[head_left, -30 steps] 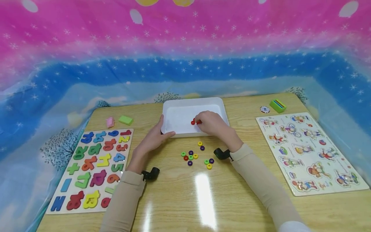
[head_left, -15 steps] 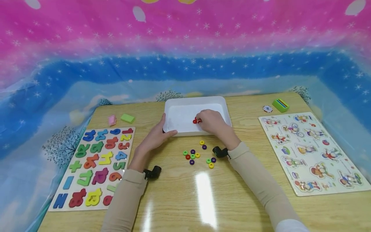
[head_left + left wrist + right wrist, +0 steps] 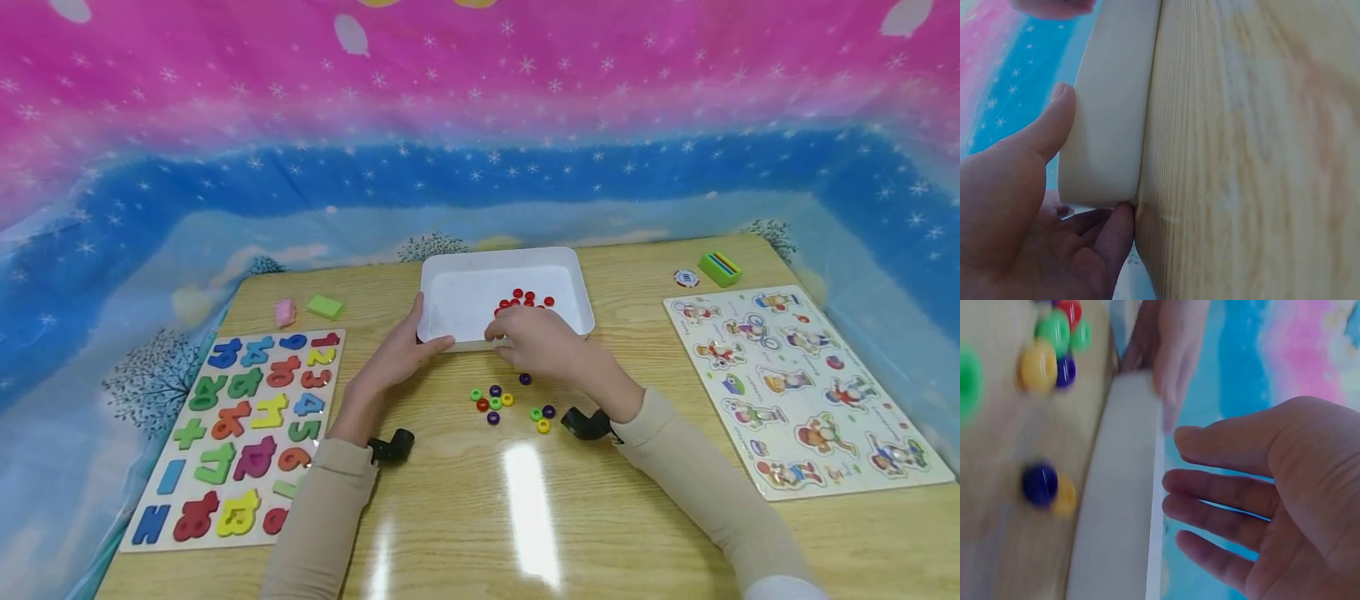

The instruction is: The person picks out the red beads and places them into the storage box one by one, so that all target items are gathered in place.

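A white tray [image 3: 459,292] stands at the middle of the far table. Several small red ring-shaped beads [image 3: 529,297] lie inside, toward its right half. My left hand [image 3: 397,354] grips the tray's near left corner, thumb on the near side and fingers round the end, as the left wrist view shows. Over the near rim hovers my right hand [image 3: 542,340]; in the right wrist view its fingers [image 3: 1222,487] are parted from the thumb with nothing between them. It covers part of the beads in the tray. In front lie loose green [image 3: 495,404], yellow [image 3: 543,427], purple [image 3: 492,418] and red [image 3: 482,405] beads.
At left lies a number puzzle board [image 3: 168,533], with a pink piece [image 3: 285,313] and a green block [image 3: 325,307] beyond. A picture puzzle board [image 3: 757,333] lies at right, near a poker chip [image 3: 686,278] and a striped green block [image 3: 720,269].
My right hand has drawn back from inside the tray toward its near rim, and its fingers have parted. More red beads now show in the tray. My left hand keeps its grip.
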`<action>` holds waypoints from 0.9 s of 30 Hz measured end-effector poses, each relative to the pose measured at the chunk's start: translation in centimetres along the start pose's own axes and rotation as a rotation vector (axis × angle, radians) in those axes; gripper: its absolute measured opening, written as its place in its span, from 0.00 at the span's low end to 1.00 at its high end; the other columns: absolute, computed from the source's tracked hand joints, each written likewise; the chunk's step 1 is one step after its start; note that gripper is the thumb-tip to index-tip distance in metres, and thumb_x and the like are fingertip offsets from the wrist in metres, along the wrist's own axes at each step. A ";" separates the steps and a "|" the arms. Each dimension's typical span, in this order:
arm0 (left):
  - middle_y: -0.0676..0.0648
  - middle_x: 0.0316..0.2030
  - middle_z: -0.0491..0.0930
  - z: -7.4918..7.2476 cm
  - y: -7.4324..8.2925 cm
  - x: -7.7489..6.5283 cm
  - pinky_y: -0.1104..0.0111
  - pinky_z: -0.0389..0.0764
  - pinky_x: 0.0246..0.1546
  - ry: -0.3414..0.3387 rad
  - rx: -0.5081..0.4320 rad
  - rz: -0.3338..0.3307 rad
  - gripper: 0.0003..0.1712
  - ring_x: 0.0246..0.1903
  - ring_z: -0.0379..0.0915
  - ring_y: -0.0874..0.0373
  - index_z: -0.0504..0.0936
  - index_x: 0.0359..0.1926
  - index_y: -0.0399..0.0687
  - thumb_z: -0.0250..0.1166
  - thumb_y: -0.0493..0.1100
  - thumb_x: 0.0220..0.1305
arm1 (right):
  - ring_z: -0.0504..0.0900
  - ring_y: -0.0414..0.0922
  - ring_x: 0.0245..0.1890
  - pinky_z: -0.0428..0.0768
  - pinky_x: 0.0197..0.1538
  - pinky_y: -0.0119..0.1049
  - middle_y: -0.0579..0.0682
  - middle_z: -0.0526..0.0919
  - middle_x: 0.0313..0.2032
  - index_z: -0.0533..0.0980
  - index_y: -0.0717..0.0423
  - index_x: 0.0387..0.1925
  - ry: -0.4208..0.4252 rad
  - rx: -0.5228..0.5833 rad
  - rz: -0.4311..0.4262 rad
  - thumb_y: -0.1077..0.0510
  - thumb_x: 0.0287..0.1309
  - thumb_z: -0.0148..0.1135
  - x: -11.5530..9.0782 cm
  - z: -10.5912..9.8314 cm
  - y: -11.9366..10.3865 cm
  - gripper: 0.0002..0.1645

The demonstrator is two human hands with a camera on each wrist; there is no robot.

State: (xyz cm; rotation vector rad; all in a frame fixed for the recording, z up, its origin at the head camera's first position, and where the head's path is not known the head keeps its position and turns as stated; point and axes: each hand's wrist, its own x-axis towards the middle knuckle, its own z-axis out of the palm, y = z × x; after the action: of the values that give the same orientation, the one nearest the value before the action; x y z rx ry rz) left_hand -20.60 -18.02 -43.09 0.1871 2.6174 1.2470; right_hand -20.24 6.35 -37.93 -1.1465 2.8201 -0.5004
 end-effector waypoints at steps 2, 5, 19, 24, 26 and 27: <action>0.52 0.74 0.37 0.0 0.0 0.0 0.53 0.54 0.69 0.002 0.000 0.007 0.56 0.72 0.39 0.54 0.28 0.72 0.57 0.59 0.61 0.59 | 0.80 0.38 0.40 0.79 0.41 0.34 0.41 0.83 0.39 0.82 0.47 0.40 -0.019 -0.009 -0.051 0.57 0.55 0.62 -0.3 0.4 -0.9 0.10; 0.51 0.74 0.38 -0.1 0.1 -0.1 0.52 0.55 0.69 0.001 0.001 0.022 0.57 0.72 0.40 0.53 0.27 0.72 0.56 0.58 0.62 0.59 | 0.79 0.36 0.37 0.78 0.39 0.31 0.40 0.83 0.36 0.83 0.46 0.38 -0.062 -0.034 -0.125 0.56 0.54 0.62 -0.7 1.2 -2.1 0.09; 0.53 0.73 0.37 -0.2 0.1 0.0 0.53 0.55 0.69 0.005 0.018 0.031 0.60 0.72 0.39 0.55 0.27 0.72 0.58 0.56 0.70 0.54 | 0.69 0.36 0.24 0.69 0.29 0.28 0.39 0.73 0.23 0.79 0.45 0.26 -0.128 -0.125 -0.233 0.60 0.52 0.62 -0.9 3.5 -3.6 0.05; 0.53 0.73 0.36 -0.2 0.1 -0.1 0.54 0.53 0.70 -0.002 0.027 0.020 0.60 0.73 0.37 0.55 0.26 0.72 0.58 0.56 0.70 0.55 | 0.68 0.37 0.22 0.66 0.28 0.28 0.39 0.71 0.21 0.77 0.46 0.23 -0.106 -0.142 -0.255 0.62 0.52 0.60 -0.9 3.8 -3.8 0.08; 0.54 0.73 0.35 -0.2 0.1 -0.2 0.54 0.52 0.70 -0.003 0.027 0.014 0.60 0.73 0.36 0.55 0.27 0.72 0.58 0.56 0.70 0.55 | 0.68 0.37 0.22 0.66 0.28 0.28 0.39 0.71 0.21 0.77 0.46 0.22 -0.099 -0.150 -0.256 0.62 0.53 0.60 -1.0 3.9 -3.8 0.09; 0.54 0.73 0.35 -0.1 0.1 -0.2 0.54 0.52 0.70 -0.003 0.028 0.012 0.60 0.73 0.36 0.55 0.27 0.72 0.58 0.56 0.70 0.54 | 0.68 0.36 0.22 0.67 0.28 0.28 0.39 0.71 0.21 0.78 0.46 0.22 -0.095 -0.154 -0.257 0.62 0.53 0.60 -1.0 4.0 -3.8 0.09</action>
State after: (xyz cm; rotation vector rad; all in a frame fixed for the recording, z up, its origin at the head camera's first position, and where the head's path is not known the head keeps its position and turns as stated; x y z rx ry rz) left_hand -20.45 -18.08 -42.87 0.2090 2.6360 1.2141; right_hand -16.25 3.35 -40.58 -1.5291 2.6834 -0.2357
